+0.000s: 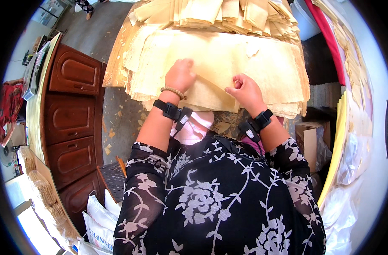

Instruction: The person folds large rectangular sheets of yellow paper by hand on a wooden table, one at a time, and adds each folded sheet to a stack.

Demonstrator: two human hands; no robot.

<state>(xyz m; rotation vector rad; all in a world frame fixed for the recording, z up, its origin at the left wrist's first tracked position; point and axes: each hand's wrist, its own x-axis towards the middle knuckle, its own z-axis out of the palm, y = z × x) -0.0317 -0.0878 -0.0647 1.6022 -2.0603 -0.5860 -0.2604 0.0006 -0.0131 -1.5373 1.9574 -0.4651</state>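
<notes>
Large thin, cream-yellow sheets [279, 63] lie stacked on a wooden table [113, 72], their edges uneven. My left hand [180, 76] is closed on the top sheet with curled fingers, near the middle of the pile; its fingertips are partly hidden. From there a creased sheet [204, 93] slants down toward my right hand [244, 91]. That hand sits low over the pile at the sheet's edge, fingers loosely curled and thumb apart, with nothing visible held. A beaded bracelet is on my left wrist, and both wrists wear black strapped devices.
Folded sheets [206, 12] are heaped at the table's back. Wooden cabinets [71, 114] stand left, with white sacks [96, 225] below. Right are a white bucket [304, 21], red cloth [332, 51] and a cardboard box [306, 140]. A person's foot [88, 15] shows in the distance.
</notes>
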